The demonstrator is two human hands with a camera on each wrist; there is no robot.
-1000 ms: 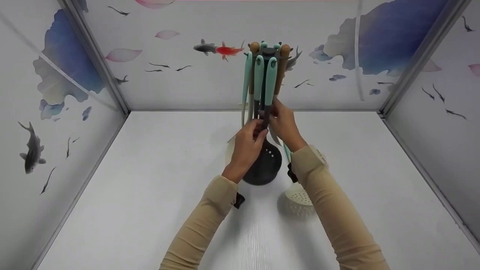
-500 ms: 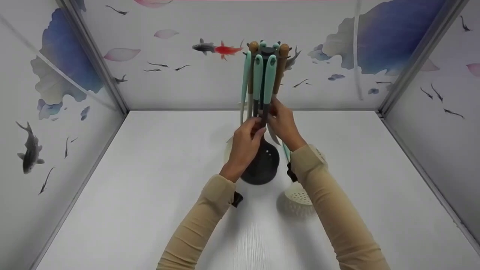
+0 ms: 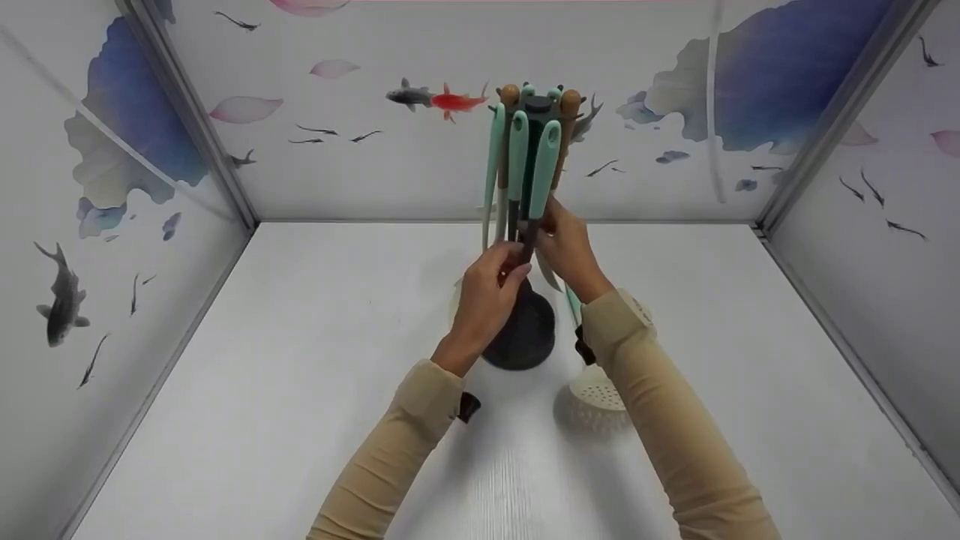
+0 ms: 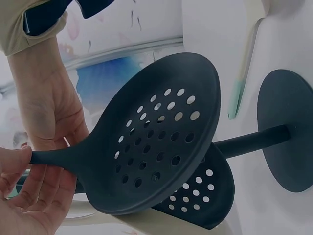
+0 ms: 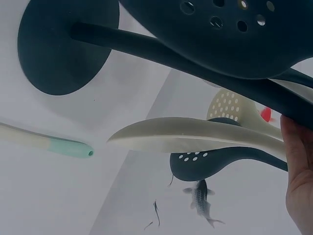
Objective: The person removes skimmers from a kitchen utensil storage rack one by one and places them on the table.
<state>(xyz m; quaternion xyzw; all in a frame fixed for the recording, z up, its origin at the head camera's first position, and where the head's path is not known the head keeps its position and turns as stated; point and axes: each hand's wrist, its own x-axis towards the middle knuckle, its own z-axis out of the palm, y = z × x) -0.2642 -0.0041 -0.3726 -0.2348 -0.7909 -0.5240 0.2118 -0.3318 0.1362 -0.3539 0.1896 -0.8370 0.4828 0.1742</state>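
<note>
My left hand (image 3: 484, 300) pinches the dark neck of a black skimmer (image 4: 156, 122) between thumb and fingers. The skimmer's mint handle (image 3: 546, 169) leans outward at the front of a black utensil stand (image 5: 161, 56), its top close to the rack. My right hand (image 3: 566, 244) grips the stand's post behind the skimmer, its fingertips partly hidden there. Around the post hang several utensils, including a black slotted turner (image 4: 195, 193) and a cream perforated utensil (image 5: 230, 105). The stand's round base (image 4: 288, 132) rests on the white table.
A cream spaghetti server (image 3: 598, 394) lies on the table by my right forearm, its mint handle end (image 5: 71, 148) pointing toward the stand. White panels (image 3: 360, 172) printed with fish and petals enclose the table at the back and sides.
The skimmer's handle top has tipped forward and right, away from the rack. My left hand has drawn slightly down and left with it. My right hand has stayed on the post.
</note>
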